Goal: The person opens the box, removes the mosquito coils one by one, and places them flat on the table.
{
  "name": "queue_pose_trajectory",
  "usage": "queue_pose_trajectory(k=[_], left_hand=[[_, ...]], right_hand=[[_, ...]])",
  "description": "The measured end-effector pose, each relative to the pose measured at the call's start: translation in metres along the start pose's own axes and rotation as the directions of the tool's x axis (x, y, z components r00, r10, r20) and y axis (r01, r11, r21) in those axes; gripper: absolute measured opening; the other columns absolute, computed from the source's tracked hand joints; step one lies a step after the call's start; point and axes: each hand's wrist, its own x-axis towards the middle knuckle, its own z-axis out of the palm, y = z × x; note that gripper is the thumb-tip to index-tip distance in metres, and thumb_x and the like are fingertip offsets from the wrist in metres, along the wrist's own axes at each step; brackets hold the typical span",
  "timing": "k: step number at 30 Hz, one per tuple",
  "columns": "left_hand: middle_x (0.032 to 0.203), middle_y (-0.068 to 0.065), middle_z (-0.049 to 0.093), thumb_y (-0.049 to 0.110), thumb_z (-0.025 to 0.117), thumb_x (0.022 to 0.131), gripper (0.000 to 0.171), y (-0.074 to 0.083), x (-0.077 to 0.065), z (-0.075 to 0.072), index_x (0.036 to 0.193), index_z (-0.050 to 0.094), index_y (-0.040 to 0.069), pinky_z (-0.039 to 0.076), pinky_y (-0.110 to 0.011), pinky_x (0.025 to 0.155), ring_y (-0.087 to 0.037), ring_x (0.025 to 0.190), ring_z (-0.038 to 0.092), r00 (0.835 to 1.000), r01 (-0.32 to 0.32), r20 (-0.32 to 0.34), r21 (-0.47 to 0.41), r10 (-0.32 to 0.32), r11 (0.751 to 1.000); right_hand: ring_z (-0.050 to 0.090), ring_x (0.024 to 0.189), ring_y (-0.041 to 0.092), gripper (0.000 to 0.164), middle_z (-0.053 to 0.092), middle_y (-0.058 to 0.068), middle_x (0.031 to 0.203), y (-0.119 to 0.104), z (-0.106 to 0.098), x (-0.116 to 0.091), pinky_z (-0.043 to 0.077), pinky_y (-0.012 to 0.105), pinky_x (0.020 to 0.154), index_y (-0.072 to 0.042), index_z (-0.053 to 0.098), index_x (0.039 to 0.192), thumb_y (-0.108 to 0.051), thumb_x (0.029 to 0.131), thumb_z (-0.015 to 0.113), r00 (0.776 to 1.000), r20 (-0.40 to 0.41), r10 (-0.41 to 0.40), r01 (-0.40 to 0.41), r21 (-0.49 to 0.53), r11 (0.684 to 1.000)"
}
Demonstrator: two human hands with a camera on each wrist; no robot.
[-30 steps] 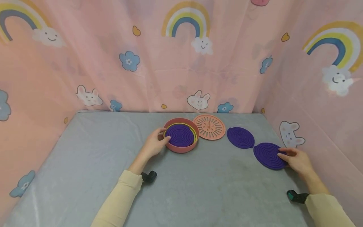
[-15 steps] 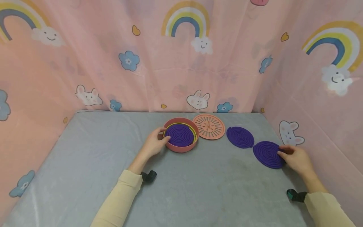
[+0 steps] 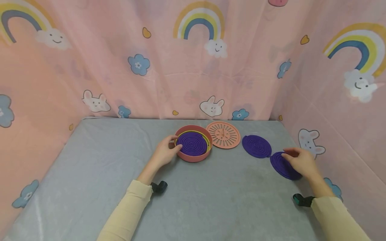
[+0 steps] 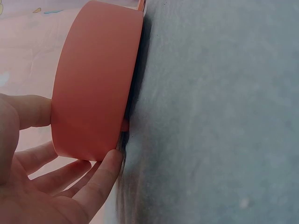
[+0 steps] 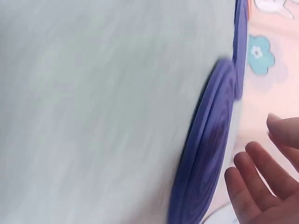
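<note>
Bowl [image 3: 194,159] in head view gripped at nine-o'clock rim by left hand [image 3: 164,152], purple mats [image 3: 280,165] on table [image 3: 229,201] just past three o'clock of it; left wrist view, bowl looks light, stiffish; right wrist view, right hand [image 5: 268,179] loose-fingered, apart from mats, probably soft, bendy, best pinched by edge.

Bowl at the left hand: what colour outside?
Bowl: plain coral red, clearest in the left wrist view.

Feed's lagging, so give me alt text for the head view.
Left hand grips a round red bowl holding a flat purple spiral disc; right hand hovers over similar discs, apparently stacked, on the grey table. Between the hands lie another purple disc and a round pink slotted plate.
</note>
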Motion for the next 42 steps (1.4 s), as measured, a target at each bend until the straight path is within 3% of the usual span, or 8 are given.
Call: queue_pose_trajectory(k=[3, 9, 12, 17, 21, 25, 34, 42], left_hand=[[0.144, -0.015, 0.055, 0.029, 0.067, 0.099, 0.049, 0.000, 0.000, 0.000, 0.142, 0.055, 0.009, 0.048, -0.051, 0.101, -0.032, 0.124, 0.059, 1.000, 0.002, 0.000, 0.000, -0.002, 1.000], [0.145, -0.015, 0.055, 0.029, 0.067, 0.099, 0.049, 0.000, 0.000, 0.000, 0.142, 0.056, 0.009, 0.048, -0.051, 0.101, -0.031, 0.124, 0.058, 1.000, 0.002, 0.001, -0.003, -0.002, 1.000], [0.145, -0.015, 0.055, 0.029, 0.067, 0.099, 0.050, 0.000, 0.000, 0.000, 0.143, 0.056, 0.008, 0.048, -0.051, 0.101, -0.031, 0.124, 0.059, 1.000, 0.001, 0.000, -0.006, -0.001, 1.000], [0.144, -0.015, 0.055, 0.029, 0.068, 0.099, 0.049, -0.001, 0.001, 0.000, 0.142, 0.056, 0.009, 0.048, -0.050, 0.101, -0.031, 0.123, 0.059, 1.000, -0.004, -0.001, -0.001, 0.004, 1.000], [0.145, -0.015, 0.055, 0.029, 0.068, 0.099, 0.049, -0.001, 0.001, 0.000, 0.142, 0.056, 0.008, 0.048, -0.050, 0.101, -0.031, 0.123, 0.059, 1.000, -0.004, 0.000, -0.001, 0.004, 1.000], [0.144, -0.015, 0.055, 0.029, 0.068, 0.099, 0.049, 0.000, 0.000, -0.001, 0.142, 0.056, 0.009, 0.048, -0.050, 0.101, -0.030, 0.123, 0.059, 1.000, 0.003, 0.000, -0.002, -0.003, 1.000], [0.144, -0.015, 0.055, 0.027, 0.068, 0.099, 0.048, 0.003, -0.002, -0.001, 0.142, 0.056, 0.009, 0.049, -0.050, 0.099, -0.030, 0.122, 0.059, 1.000, -0.002, -0.004, 0.000, 0.002, 1.000], [0.144, -0.014, 0.055, 0.028, 0.068, 0.099, 0.048, 0.001, 0.000, 0.000, 0.142, 0.056, 0.010, 0.050, -0.050, 0.098, -0.030, 0.122, 0.059, 1.000, 0.001, -0.004, 0.007, -0.001, 1.000]], right_hand=[[0.062, 0.106, 0.049, 0.037, 0.066, 0.032, 0.116, -0.011, 0.009, 0.007, 0.050, 0.055, 0.086, 0.009, 0.065, 0.123, -0.021, 0.102, 0.063, 1.000, 0.011, -0.012, 0.012, 0.043, 0.999], [0.063, 0.108, 0.043, 0.038, 0.067, 0.028, 0.118, -0.033, 0.023, 0.018, 0.047, 0.018, 0.075, 0.006, 0.066, 0.124, -0.025, 0.102, 0.063, 1.000, 0.019, -0.020, 0.017, 0.122, 0.992], [0.063, 0.109, 0.041, 0.039, 0.067, 0.027, 0.120, -0.045, 0.028, 0.022, 0.045, 0.012, 0.073, 0.004, 0.066, 0.125, -0.027, 0.103, 0.062, 0.999, 0.028, -0.028, 0.023, 0.155, 0.988], [0.062, 0.112, 0.039, 0.041, 0.067, 0.025, 0.122, -0.066, 0.037, 0.031, 0.048, 0.017, 0.079, 0.003, 0.066, 0.126, -0.030, 0.103, 0.062, 0.998, 0.051, -0.044, 0.033, 0.203, 0.979], [0.060, 0.116, 0.041, 0.042, 0.064, 0.025, 0.127, -0.085, 0.045, 0.036, 0.051, 0.039, 0.093, 0.003, 0.065, 0.128, -0.030, 0.103, 0.061, 0.996, 0.081, -0.040, 0.021, 0.224, 0.974], [0.059, 0.119, 0.042, 0.039, 0.064, 0.025, 0.128, -0.105, 0.054, 0.043, 0.045, 0.057, 0.101, 0.003, 0.065, 0.128, -0.028, 0.103, 0.062, 0.995, 0.098, -0.037, 0.014, 0.225, 0.974], [0.063, 0.113, 0.039, 0.032, 0.068, 0.022, 0.122, -0.145, 0.076, 0.053, 0.053, 0.050, 0.090, 0.002, 0.067, 0.124, -0.020, 0.101, 0.065, 0.990, 0.106, -0.097, 0.067, 0.258, 0.964], [0.063, 0.110, 0.034, 0.029, 0.070, 0.017, 0.117, -0.175, 0.089, 0.058, 0.052, 0.048, 0.090, 0.000, 0.070, 0.122, -0.019, 0.100, 0.067, 0.984, 0.120, -0.133, 0.088, 0.328, 0.941]])
